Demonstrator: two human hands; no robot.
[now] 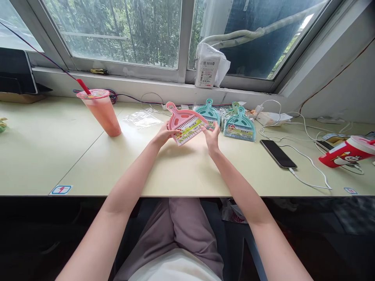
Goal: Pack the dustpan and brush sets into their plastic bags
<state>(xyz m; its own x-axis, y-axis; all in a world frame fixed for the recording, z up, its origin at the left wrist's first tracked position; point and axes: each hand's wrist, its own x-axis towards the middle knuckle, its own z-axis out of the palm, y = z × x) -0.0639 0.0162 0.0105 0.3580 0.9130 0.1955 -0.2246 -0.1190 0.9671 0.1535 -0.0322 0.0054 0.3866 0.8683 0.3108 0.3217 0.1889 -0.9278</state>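
A pink dustpan and brush set [187, 124] with a yellow label is held up over the table, its handle tilted to the upper left. My left hand [164, 134] grips its lower left edge. At its right end, the fingers and thumb of my right hand [212, 137] are closed on the edge. Just behind it lies a teal dustpan set [208, 111], partly covered. Another teal dustpan set [240, 127] in clear wrap lies to the right, with a green one [235, 106] behind it.
A tall pink drink cup [102, 115] stands left on the table [88, 164]. Clear plastic wrap [143, 118] lies behind my left hand. To the right are a phone [279, 153] with a white cable and a red cup [345, 153]. A white package [206, 72] sits on the sill.
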